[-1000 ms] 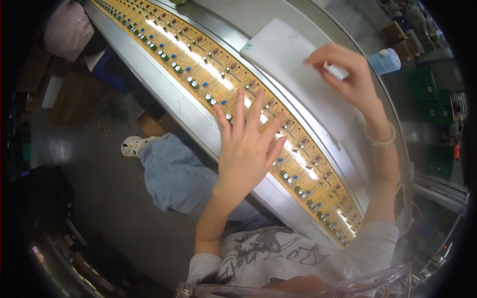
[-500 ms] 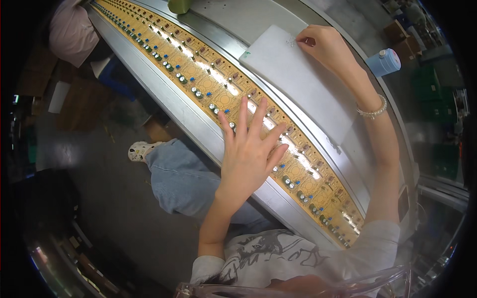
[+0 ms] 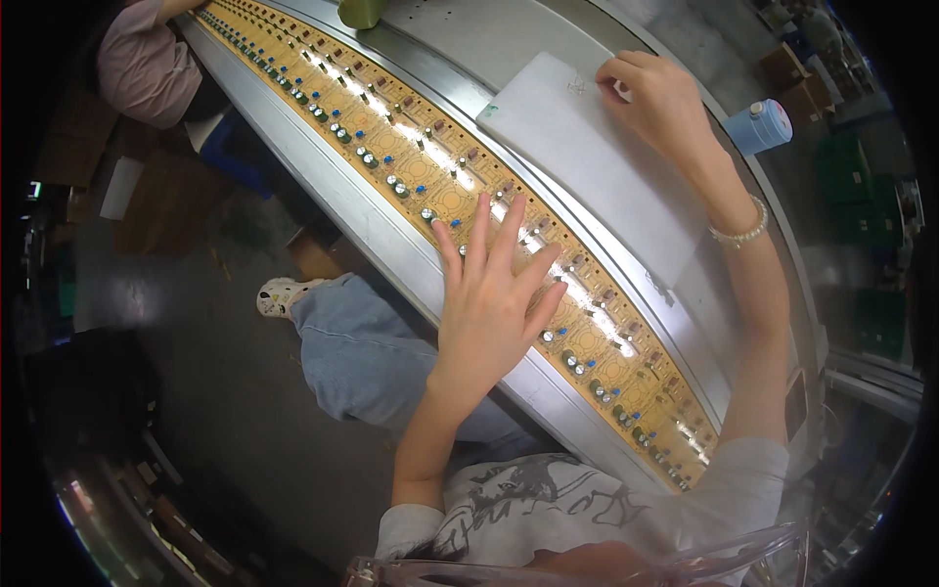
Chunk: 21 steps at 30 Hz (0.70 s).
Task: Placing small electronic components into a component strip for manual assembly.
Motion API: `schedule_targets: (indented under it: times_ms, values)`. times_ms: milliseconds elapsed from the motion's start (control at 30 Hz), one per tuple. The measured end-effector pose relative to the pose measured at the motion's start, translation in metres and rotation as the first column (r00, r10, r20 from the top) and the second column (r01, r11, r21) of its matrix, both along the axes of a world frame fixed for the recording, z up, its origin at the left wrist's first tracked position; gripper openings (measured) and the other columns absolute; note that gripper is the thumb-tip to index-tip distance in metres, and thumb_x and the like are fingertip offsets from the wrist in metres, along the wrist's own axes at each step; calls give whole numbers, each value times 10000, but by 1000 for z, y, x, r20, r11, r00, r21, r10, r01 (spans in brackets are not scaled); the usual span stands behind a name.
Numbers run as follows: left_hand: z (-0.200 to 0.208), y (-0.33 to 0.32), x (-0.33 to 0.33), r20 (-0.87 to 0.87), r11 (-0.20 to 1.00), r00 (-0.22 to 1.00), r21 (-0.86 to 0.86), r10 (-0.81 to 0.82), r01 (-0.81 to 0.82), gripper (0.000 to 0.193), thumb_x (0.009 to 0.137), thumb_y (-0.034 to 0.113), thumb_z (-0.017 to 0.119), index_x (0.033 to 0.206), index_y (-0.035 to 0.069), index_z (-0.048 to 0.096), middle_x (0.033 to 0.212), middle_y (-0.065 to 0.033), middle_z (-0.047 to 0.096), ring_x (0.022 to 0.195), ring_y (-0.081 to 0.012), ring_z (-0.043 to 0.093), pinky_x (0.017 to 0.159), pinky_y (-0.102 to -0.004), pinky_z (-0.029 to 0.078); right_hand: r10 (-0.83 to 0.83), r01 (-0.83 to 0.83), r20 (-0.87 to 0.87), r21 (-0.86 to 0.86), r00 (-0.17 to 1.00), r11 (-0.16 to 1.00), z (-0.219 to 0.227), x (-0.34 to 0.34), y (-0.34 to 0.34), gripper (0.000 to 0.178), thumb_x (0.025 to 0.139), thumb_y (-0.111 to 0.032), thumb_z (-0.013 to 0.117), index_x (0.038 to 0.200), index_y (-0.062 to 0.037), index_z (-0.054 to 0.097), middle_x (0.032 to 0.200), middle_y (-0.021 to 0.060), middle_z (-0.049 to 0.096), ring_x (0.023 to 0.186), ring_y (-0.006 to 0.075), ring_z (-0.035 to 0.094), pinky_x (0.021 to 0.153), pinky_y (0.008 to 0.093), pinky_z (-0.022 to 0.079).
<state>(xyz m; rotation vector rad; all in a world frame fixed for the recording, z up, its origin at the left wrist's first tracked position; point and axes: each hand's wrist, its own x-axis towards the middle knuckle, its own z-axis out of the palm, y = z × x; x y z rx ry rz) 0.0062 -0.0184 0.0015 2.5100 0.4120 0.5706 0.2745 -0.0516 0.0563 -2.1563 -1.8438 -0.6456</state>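
Observation:
A long run of tan circuit boards point(image 3: 445, 201) slants across the bench, carrying rows of round capacitors and small blue parts. My left hand point(image 3: 489, 303) lies over the boards with its fingers spread, hiding some of the parts underneath. Farther right, a white foam-like pad point(image 3: 577, 147) holds a small pile of thin, silvery parts point(image 3: 577, 85) near its far end. Just beside that pile is my right hand point(image 3: 660, 103), its thumb and fingers pinched together. Whatever is between those fingertips is too small to make out.
Metal rails point(image 3: 323, 205) border the boards. A light blue bottle point(image 3: 758, 127) stands beyond my right hand, and a green container point(image 3: 360, 12) sits at the far edge. Another person in a pink sleeve point(image 3: 147, 73) reaches toward the boards' far left end.
My right hand has drawn slightly away from the small pile, its fingers still pinched. My left hand stays spread over the boards. The whole view has shifted a little.

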Motion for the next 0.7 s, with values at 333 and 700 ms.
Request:
schedule_targets:
  times_ms: [333, 700]
  values:
    - [-1, 3, -2, 44, 997, 997, 20, 69, -70, 333, 849, 168, 607, 1152, 32, 606, 1454, -242, 373, 1400, -430, 267, 1110, -668, 67, 268, -465, -682, -118, 680, 878, 2, -61, -40, 45, 773, -72, 704, 767, -48, 667, 812, 4, 584, 788, 167, 521, 799, 307, 414]
    - [0, 2, -2, 48, 997, 996, 23, 73, -74, 324, 844, 128, 600, 1151, 25, 592, 1438, -248, 386, 1389, -440, 281, 1107, -669, 81, 310, -491, -583, -180, 751, 852, -20, -66, -39, 64, 760, -106, 742, 753, -80, 684, 785, -14, 545, 797, 150, 492, 855, 314, 370]
